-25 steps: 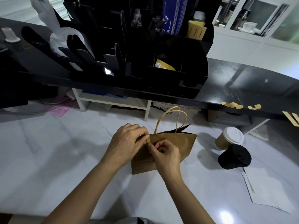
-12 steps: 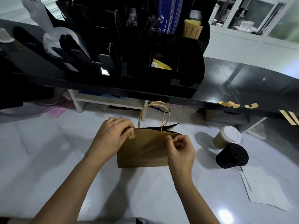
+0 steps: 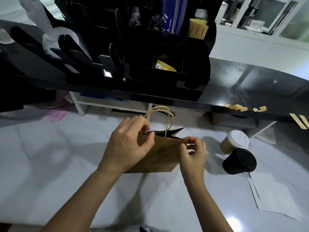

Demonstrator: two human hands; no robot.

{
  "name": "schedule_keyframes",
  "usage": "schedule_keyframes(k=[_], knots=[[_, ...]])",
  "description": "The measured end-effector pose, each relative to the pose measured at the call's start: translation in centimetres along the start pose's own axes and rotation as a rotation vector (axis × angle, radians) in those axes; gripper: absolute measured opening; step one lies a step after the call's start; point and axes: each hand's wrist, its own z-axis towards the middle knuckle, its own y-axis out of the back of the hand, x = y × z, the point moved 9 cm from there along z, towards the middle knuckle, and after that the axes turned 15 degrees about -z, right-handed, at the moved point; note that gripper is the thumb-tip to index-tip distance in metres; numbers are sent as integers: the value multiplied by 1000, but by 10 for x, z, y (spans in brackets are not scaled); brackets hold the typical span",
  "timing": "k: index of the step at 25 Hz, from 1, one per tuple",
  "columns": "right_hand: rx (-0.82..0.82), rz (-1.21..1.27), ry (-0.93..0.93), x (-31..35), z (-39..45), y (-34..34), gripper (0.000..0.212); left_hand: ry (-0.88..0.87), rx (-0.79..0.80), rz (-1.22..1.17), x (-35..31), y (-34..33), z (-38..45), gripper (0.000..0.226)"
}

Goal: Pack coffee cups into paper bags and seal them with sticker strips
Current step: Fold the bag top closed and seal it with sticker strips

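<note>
Your left hand (image 3: 129, 144) and right hand (image 3: 192, 152) pinch the top corners of the bag (image 3: 160, 153) at frame centre, seemingly mid-seal, while two cups (image 3: 235, 142) at its right remain unpacked.

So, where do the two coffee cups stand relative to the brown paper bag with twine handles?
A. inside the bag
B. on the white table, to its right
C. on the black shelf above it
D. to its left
B: the brown cup with white lid and the black cup with black lid stand on the white table, right of the brown paper bag.
</note>
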Motion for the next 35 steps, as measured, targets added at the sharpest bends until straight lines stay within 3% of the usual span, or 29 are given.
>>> schedule_keyframes(k=[3, 8, 21, 28, 32, 35], knots=[[31, 3, -3, -3, 1, -1, 21, 9, 50, -35, -11, -20, -4, 9], [77, -9, 42, -2, 5, 0, 22, 145, 187, -16, 0, -54, -5, 46], [264, -66, 208, 1, 18, 6, 20, 191, 212, 23, 11, -93, 9, 108], [315, -89, 225, -2, 31, 5, 19, 194, 218, 13, 14, -109, 14, 97], [304, -55, 184, -7, 45, 9, 7, 210, 197, 37, 15, -114, 17, 96], [217, 92, 2, -19, 79, 27, 27, 213, 207, 44, 17, -115, 19, 92]])
